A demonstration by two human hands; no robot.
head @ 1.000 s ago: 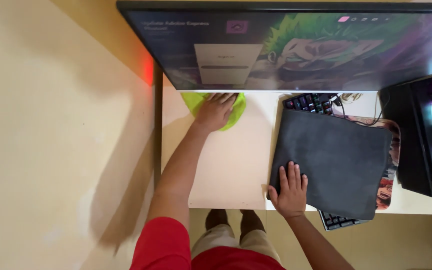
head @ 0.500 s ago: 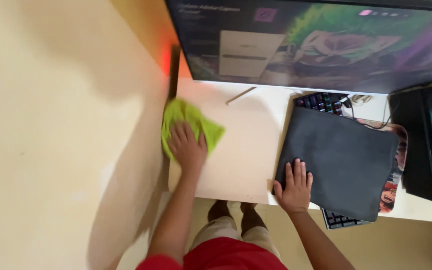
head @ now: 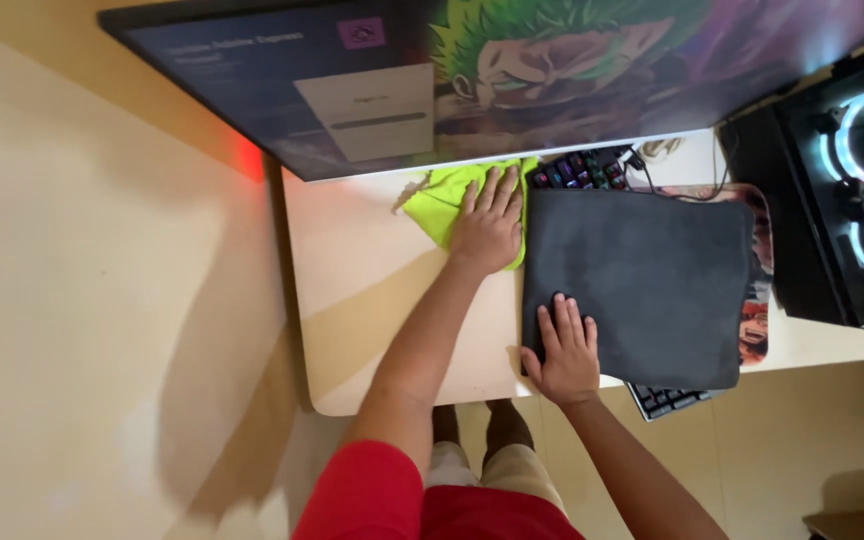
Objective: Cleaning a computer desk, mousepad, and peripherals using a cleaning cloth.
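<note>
Now your left hand point(head: 489, 225) lies flat, fingers spread, on the lime green cleaning cloth point(head: 442, 200), pressing it onto the pale worktop point(head: 362, 290); it presses the cloth and does not grip it. The cloth sits at the back of the worktop, just under the lower edge of the monitor point(head: 432, 75) and just beside the left edge of the dark grey mat point(head: 642, 285). Your right hand point(head: 562, 350) is also open and flat, and it rests on the near left corner of this mat. The mat lies over the keyboard point(head: 582, 170), whose keys show at the back and again at the front edge.

To wipe well here, I think you should keep the whole palm on the cloth, so that the pressure is even and the cloth does not bunch under the fingers. Make slow strokes that overlap, and go along the mat edge, because dust likes to collect there. Keep the right hand firm on the mat, so it does not slide over the keyboard while you push. Be careful with the cables point(head: 672, 175) behind the keyboard, and do not let the knuckles touch the screen. The computer case with glowing fans point(head: 857, 190) stands well apart on the right.
</note>
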